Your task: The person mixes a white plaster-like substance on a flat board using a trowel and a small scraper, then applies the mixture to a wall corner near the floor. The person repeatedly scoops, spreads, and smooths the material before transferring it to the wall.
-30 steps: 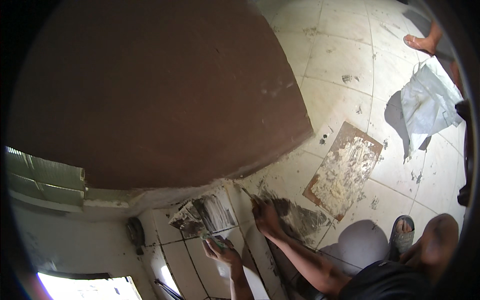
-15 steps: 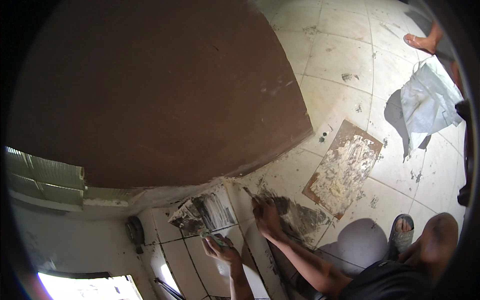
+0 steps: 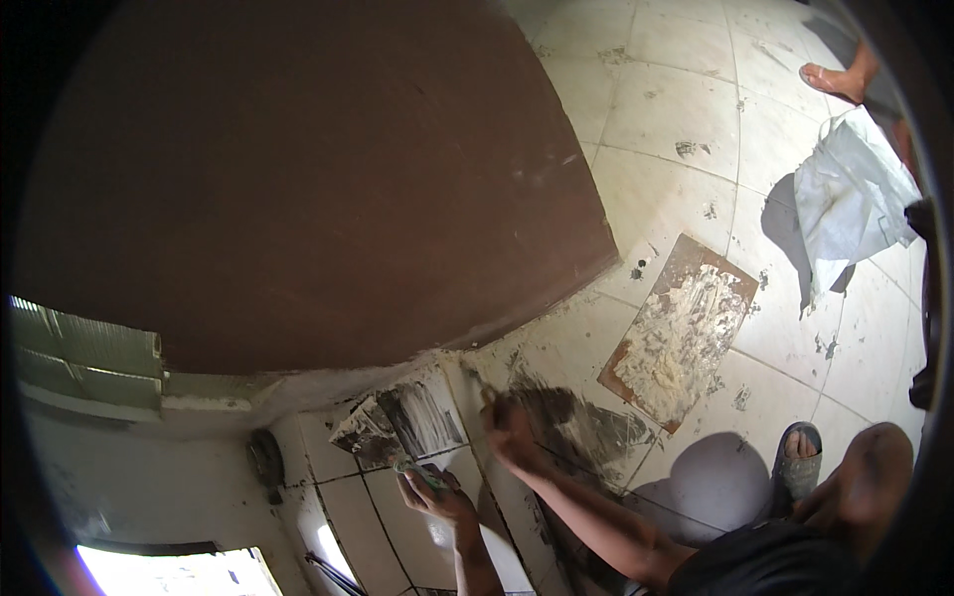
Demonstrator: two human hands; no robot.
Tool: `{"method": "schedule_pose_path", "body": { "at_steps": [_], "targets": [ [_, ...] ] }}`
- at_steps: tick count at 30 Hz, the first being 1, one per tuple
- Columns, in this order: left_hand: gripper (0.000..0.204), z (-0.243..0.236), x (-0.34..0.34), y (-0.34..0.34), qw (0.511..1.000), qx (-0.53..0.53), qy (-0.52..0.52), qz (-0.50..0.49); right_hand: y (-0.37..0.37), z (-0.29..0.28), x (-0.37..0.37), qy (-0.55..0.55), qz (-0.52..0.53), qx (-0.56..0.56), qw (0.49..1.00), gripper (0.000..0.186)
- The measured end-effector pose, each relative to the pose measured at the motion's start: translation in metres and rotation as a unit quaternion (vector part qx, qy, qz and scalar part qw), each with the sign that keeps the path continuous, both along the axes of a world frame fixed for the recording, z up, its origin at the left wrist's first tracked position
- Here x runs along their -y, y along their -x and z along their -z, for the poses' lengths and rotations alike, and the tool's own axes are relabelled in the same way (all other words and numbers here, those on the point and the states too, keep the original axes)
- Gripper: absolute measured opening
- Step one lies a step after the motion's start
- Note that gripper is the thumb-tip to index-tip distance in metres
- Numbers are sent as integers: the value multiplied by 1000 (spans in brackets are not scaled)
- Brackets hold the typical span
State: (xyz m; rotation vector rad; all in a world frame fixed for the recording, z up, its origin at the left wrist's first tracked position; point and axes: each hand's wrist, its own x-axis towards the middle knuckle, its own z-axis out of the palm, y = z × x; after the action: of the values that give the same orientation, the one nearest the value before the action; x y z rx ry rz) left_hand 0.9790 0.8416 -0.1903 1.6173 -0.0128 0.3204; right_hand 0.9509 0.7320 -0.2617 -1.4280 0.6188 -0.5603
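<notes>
My left hand (image 3: 439, 499) is closed around the green handle of a wide putty knife (image 3: 368, 435), whose broad blade is smeared with grey and white paste. The blade is over pale tiles, beside a streaky patch of white and dark paste (image 3: 427, 415). Farther right, my right hand (image 3: 510, 435) grips a narrow putty knife (image 3: 473, 377). The thin blade points toward the foot of the brown wall, close to the tile edge; motion blurs it slightly, and its handle is mostly hidden by my fingers.
A brown board (image 3: 681, 333) covered in cream paste lies on the tiled floor, right of a dark smear (image 3: 576, 427). A white sack (image 3: 855, 189) and another person's foot (image 3: 840, 81) are at upper right. A dark brush-like object (image 3: 266, 462) leans at lower left.
My right hand has shifted a little left and up, carrying the narrow putty knife along the tile edge. My left hand stays almost in place.
</notes>
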Motion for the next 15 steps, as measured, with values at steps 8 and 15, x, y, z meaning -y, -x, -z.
{"method": "schedule_pose_path", "body": {
  "at_steps": [8,15],
  "targets": [
    [45,6,-7,-2,999,-28,2,-17,0,-14,1,46,54,-38,997,42],
    [45,9,-9,-2,998,-48,-12,-41,-1,-4,5,32,100,-13,994,38]
  ]
}}
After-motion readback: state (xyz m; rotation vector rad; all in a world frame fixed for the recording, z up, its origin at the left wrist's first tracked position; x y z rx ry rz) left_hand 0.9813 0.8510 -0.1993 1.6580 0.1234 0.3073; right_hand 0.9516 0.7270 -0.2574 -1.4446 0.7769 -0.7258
